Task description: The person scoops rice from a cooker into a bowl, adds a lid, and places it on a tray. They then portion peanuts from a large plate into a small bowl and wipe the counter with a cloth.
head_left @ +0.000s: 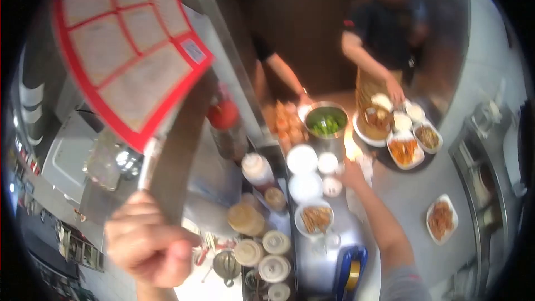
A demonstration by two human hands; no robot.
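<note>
My left hand (150, 239) is raised in a closed fist at the lower left, against the lower end of a metal panel (178, 161). What its fingers grip, if anything, is hidden. Above it hangs a white sheet with red borders (120, 72). My right hand (350, 174) reaches forward over the steel counter, blurred at the fingers. It is beside a crumpled white paper or cloth (365, 168) and two small white cups, one of them a near cup (332, 187). A metal bowl of green vegetables (326, 121) stands just beyond it.
A co-worker (384, 28) reaches over a tray of side dishes (405, 151); another person's arm (285, 73) extends near the metal bowl. Lidded tubs (274, 267) and a squeeze bottle (256, 168) stand between my arms. A blue tape dispenser (350, 273) and a meat dish (442, 219) are nearer.
</note>
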